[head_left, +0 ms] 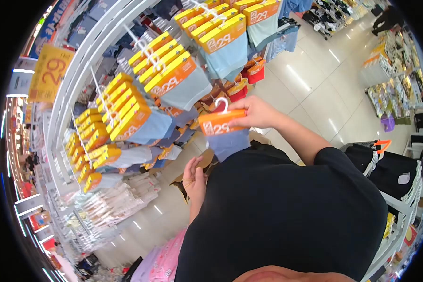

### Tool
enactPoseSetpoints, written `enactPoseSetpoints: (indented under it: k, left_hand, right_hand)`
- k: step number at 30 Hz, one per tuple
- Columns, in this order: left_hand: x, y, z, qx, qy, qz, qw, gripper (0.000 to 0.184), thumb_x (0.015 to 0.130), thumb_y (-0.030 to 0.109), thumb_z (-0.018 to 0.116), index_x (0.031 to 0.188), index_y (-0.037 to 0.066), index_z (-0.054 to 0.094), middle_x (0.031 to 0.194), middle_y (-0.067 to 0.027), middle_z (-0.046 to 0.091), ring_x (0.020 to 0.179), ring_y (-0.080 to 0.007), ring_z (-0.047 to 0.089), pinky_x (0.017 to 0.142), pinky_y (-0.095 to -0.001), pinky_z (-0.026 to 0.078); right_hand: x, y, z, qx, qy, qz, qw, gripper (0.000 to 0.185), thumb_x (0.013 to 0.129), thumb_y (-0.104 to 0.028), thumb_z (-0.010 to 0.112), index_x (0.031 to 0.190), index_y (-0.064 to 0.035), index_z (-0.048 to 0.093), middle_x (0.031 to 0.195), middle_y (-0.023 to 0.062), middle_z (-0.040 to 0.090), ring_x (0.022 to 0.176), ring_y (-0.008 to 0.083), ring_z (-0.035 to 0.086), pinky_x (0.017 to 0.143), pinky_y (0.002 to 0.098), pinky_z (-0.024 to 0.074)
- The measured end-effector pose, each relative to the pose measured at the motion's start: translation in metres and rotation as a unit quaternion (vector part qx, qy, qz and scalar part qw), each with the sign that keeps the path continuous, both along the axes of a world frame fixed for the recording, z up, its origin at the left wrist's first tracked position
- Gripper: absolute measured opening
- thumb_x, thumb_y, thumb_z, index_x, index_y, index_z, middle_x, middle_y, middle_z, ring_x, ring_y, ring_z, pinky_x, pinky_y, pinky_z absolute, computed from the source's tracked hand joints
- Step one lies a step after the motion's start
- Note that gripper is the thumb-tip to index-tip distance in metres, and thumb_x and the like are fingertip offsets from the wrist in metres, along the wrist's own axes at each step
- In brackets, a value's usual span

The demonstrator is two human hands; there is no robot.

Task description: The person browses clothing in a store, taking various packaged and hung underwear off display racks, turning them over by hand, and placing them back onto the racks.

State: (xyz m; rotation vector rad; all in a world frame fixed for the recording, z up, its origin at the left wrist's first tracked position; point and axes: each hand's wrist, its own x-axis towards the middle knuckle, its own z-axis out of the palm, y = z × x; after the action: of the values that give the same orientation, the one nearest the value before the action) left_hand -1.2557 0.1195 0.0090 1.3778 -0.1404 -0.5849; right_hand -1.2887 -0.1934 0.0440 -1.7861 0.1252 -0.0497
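My right hand (258, 113) pinches the top edge of a packaged garment (226, 141), which has an orange header card marked 29, blue-grey fabric and a white hook. It hangs in front of my black shirt. Below and to the left of it, my left hand (195, 181) is raised with its fingers apart and nothing in it. Ahead and to the left, rows of similar packs with yellow and orange cards (171, 77) hang from white hooks on a white metal rack (63, 136). The hook of the held pack is free of any rail.
A yellow 29 price sign (50, 73) stands at the upper left. Tiled floor (310, 89) runs between the racks. A black basket with an orange handle (383, 145) is at the right. Pink fabric (162, 261) lies low at the left. Part of a person (387, 19) shows far off.
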Motion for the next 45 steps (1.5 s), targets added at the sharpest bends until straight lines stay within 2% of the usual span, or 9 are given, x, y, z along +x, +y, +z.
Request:
enactPoseSetpoints:
  k: [2,7,10,13,19,28,30,37,45]
  left_hand:
    - [0.007,-0.01,0.004,0.02,-0.013,0.035,0.999,0.034,0.097,0.008,0.051,0.131,0.004,0.046,0.121,-0.0133,0.06,0.055,-0.0001,0.043,0.051,-0.0153,0.037]
    - [0.023,-0.029,0.008,0.051,-0.029,0.073,0.996,0.031,0.097,0.009,0.051,0.128,0.004,0.048,0.105,-0.0128,0.065,0.049,-0.0004,0.039,0.045,-0.016,0.032]
    - [0.03,-0.04,0.008,0.072,-0.048,0.094,0.992,0.031,0.097,0.009,0.052,0.128,0.003,0.048,0.099,-0.0119,0.066,0.049,-0.0002,0.038,0.046,-0.0162,0.032]
    - [0.036,-0.047,0.003,0.084,-0.055,0.114,0.988,0.033,0.097,0.008,0.053,0.128,0.003,0.047,0.097,-0.0114,0.066,0.049,0.0,0.037,0.048,-0.0162,0.032]
    - [0.037,-0.068,0.006,0.101,-0.037,0.155,0.982,0.035,0.096,0.008,0.054,0.13,0.003,0.046,0.096,-0.0115,0.066,0.049,0.0004,0.036,0.049,-0.0159,0.031]
    - [0.034,-0.08,-0.003,0.078,-0.041,0.221,0.971,0.035,0.096,0.007,0.053,0.13,0.003,0.045,0.094,-0.0122,0.066,0.049,0.0001,0.036,0.046,-0.0158,0.029]
    - [0.035,-0.081,-0.006,0.07,-0.045,0.225,0.971,0.035,0.096,0.006,0.053,0.13,0.003,0.046,0.094,-0.0122,0.066,0.049,-0.0002,0.036,0.046,-0.016,0.028]
    - [0.04,-0.078,-0.009,0.074,-0.039,0.228,0.97,0.034,0.097,0.005,0.052,0.13,0.002,0.047,0.092,-0.0113,0.066,0.052,-0.0002,0.038,0.049,-0.0156,0.029]
    - [0.048,-0.082,-0.001,0.074,-0.022,0.237,0.969,0.033,0.096,0.003,0.051,0.13,0.002,0.048,0.092,-0.0073,0.067,0.058,-0.0001,0.04,0.055,-0.0154,0.031]
  right_hand:
    - [0.006,-0.023,-0.005,-0.035,0.025,-0.061,0.997,0.033,0.075,-0.022,0.074,0.104,-0.0055,0.069,0.084,0.014,0.069,0.071,0.0213,0.066,0.068,0.0303,0.0503]
    - [0.035,-0.062,-0.035,-0.278,-0.022,-0.08,0.957,0.026,0.075,-0.026,0.069,0.094,-0.008,0.07,0.081,0.0135,0.068,0.076,0.0311,0.066,0.069,0.0408,0.0512]
    - [0.06,-0.071,-0.053,-0.353,0.075,-0.049,0.931,0.02,0.075,-0.026,0.069,0.086,-0.0091,0.068,0.079,0.0138,0.067,0.079,0.0327,0.065,0.069,0.0446,0.0508]
    - [0.088,-0.081,-0.078,-0.394,0.073,-0.036,0.915,0.018,0.075,-0.026,0.069,0.083,-0.01,0.067,0.076,0.0132,0.066,0.079,0.0323,0.065,0.068,0.0441,0.0512]
    - [0.127,-0.085,-0.093,-0.337,0.02,-0.032,0.941,0.021,0.079,-0.031,0.065,0.085,-0.0105,0.069,0.078,0.0127,0.067,0.08,0.0321,0.066,0.068,0.0422,0.0517]
    - [0.179,-0.074,-0.12,-0.134,0.038,0.156,0.978,0.031,0.096,-0.031,0.045,0.108,-0.0115,0.066,0.086,0.0158,0.066,0.079,0.0245,0.066,0.069,0.0402,0.0511]
    - [0.189,-0.068,-0.132,-0.104,0.073,0.154,0.98,0.037,0.094,-0.035,0.051,0.125,-0.0169,0.055,0.098,0.0143,0.066,0.087,0.0264,0.064,0.078,0.0378,0.0494]
    - [0.203,-0.063,-0.166,-0.193,0.091,0.199,0.957,0.044,0.093,-0.037,0.052,0.133,-0.0192,0.05,0.119,0.0137,0.059,0.103,0.0302,0.058,0.093,0.0403,0.0433]
    - [0.164,-0.079,-0.148,-0.427,-0.059,0.04,0.901,0.046,0.092,-0.041,0.053,0.134,-0.0228,0.051,0.129,0.0163,0.052,0.111,0.0382,0.053,0.096,0.0472,0.0404]
